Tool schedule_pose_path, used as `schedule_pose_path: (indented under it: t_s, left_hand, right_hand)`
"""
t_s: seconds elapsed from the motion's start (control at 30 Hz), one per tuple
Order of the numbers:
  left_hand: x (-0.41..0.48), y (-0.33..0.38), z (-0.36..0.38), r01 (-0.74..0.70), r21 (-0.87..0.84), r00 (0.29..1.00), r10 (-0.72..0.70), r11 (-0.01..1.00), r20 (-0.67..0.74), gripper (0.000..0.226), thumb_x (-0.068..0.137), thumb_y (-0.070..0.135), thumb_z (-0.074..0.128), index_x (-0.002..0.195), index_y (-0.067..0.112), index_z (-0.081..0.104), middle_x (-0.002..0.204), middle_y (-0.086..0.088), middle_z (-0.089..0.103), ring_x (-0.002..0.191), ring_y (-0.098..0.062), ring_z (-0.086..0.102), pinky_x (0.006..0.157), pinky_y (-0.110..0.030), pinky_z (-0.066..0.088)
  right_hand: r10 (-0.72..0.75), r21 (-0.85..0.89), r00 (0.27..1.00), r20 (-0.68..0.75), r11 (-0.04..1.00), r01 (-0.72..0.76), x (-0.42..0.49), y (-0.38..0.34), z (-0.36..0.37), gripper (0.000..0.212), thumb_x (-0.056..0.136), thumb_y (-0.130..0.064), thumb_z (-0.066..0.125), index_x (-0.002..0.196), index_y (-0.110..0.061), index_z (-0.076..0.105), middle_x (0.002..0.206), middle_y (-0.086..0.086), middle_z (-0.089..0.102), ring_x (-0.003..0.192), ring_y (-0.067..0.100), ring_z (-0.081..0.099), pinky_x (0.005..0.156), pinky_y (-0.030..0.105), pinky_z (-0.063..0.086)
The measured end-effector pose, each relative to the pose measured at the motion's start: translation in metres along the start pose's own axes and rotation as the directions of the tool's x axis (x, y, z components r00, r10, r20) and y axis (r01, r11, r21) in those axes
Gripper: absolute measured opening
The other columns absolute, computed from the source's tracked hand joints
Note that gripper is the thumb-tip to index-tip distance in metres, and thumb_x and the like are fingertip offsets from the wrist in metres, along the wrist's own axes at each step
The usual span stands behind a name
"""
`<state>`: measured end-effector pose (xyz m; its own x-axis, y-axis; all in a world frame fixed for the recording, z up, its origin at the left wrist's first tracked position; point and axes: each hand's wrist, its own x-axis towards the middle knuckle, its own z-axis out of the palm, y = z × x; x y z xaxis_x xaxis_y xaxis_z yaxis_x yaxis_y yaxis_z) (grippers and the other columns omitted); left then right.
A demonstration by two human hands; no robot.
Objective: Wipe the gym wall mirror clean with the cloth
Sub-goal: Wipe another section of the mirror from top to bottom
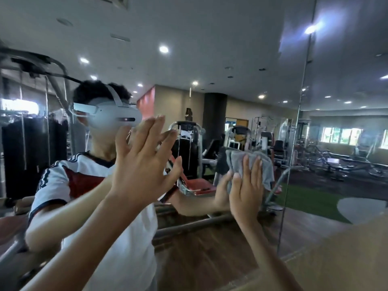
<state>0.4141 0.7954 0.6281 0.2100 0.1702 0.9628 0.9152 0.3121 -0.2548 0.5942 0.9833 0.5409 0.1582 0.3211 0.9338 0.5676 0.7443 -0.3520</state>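
Observation:
The wall mirror (210, 49) fills almost the whole view and reflects me and the gym behind me. My left hand (142, 164) is raised in front of the glass with its fingers straight and spread, palm toward the mirror; contact with the glass cannot be told. My right hand (247, 192) presses a crumpled grey cloth (264, 166) flat against the glass, fingers straight over it. The cloth's reflection sits right behind it. My forearms reach up from the bottom of the view.
A vertical seam (294, 143) between mirror panels runs just right of the cloth. A beige wall surface (346, 259) meets the mirror at the lower right. Reflected weight machines, a green turf strip and wooden floor show in the glass.

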Motion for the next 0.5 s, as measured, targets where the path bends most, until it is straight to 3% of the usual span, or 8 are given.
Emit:
schedule_pose_path:
  t_s: [0.03,0.1,0.17,0.3,0.4,0.43,0.5]
  left_hand:
    - [0.006,-0.001,0.000,-0.011,0.013,1.000,0.011,1.000,0.003,0.050,0.098,0.043,0.037,0.127,0.013,0.064,0.141,-0.016,0.054,0.130,-0.034,0.049,0.109,-0.059,0.027]
    - [0.019,-0.005,0.002,-0.023,0.022,1.000,0.023,0.999,-0.004,0.047,0.097,0.042,0.040,0.125,0.013,0.064,0.138,-0.015,0.055,0.128,-0.033,0.048,0.108,-0.059,0.031]
    - [0.032,-0.009,0.004,-0.034,0.025,0.999,0.034,0.999,-0.036,0.046,0.095,0.041,0.044,0.124,0.012,0.064,0.136,-0.015,0.056,0.126,-0.032,0.046,0.107,-0.059,0.032]
    - [0.055,-0.024,0.006,-0.052,0.047,0.993,0.057,0.998,-0.106,0.046,0.093,0.038,0.049,0.126,0.010,0.063,0.141,-0.018,0.053,0.134,-0.033,0.043,0.109,-0.058,0.026]
    - [0.060,-0.040,0.004,-0.049,0.088,0.999,0.049,0.995,-0.004,0.063,0.096,0.046,0.039,0.147,0.010,0.045,0.161,-0.021,0.026,0.151,-0.032,0.021,0.118,-0.059,0.008]
    - [0.059,-0.042,0.004,-0.057,0.106,0.998,0.054,0.993,0.030,0.068,0.096,0.049,0.033,0.153,0.011,0.037,0.164,-0.021,0.017,0.153,-0.032,0.013,0.119,-0.059,0.001]
    - [0.057,-0.041,0.005,-0.069,0.152,0.996,0.060,0.986,0.064,0.071,0.098,0.050,0.027,0.157,0.011,0.028,0.165,-0.022,0.007,0.154,-0.032,0.004,0.119,-0.059,-0.005]
  right_hand:
    - [0.092,0.035,0.995,-0.028,0.995,-0.091,0.022,-0.013,-0.002,0.061,0.101,-0.039,0.023,0.153,-0.008,0.034,0.162,0.016,0.023,0.152,0.024,0.015,0.117,0.056,0.026]
    - [0.106,0.043,0.994,-0.006,0.993,-0.106,0.064,-0.037,-0.004,0.065,0.100,-0.042,0.023,0.154,-0.007,0.032,0.162,0.018,0.023,0.151,0.029,0.017,0.120,0.055,0.021]
    - [-0.013,-0.011,1.000,-0.025,1.000,0.012,0.088,-0.057,0.001,0.059,0.104,-0.041,0.022,0.156,-0.013,0.028,0.164,0.013,0.019,0.152,0.027,0.014,0.123,0.053,0.017]
    - [-0.274,-0.059,0.961,-0.048,0.961,0.271,0.069,-0.078,0.012,0.051,0.106,-0.036,0.026,0.154,-0.019,0.028,0.163,0.010,0.019,0.153,0.022,0.014,0.122,0.028,0.004]
    - [-0.494,-0.100,0.869,0.025,0.864,0.494,0.035,-0.049,0.011,0.053,0.102,-0.030,0.037,0.154,-0.021,0.031,0.162,0.012,0.027,0.151,0.025,0.022,0.123,0.034,0.012]
    - [-0.495,-0.099,0.868,0.034,0.863,0.496,0.032,-0.036,0.010,0.052,0.103,-0.030,0.035,0.154,-0.021,0.031,0.162,0.012,0.027,0.152,0.025,0.021,0.123,0.039,0.016]
    - [-0.353,-0.063,0.936,-0.012,0.934,0.351,0.041,-0.023,0.009,0.050,0.107,-0.034,0.024,0.153,-0.016,0.033,0.163,0.011,0.024,0.152,0.024,0.018,0.122,0.049,0.023]
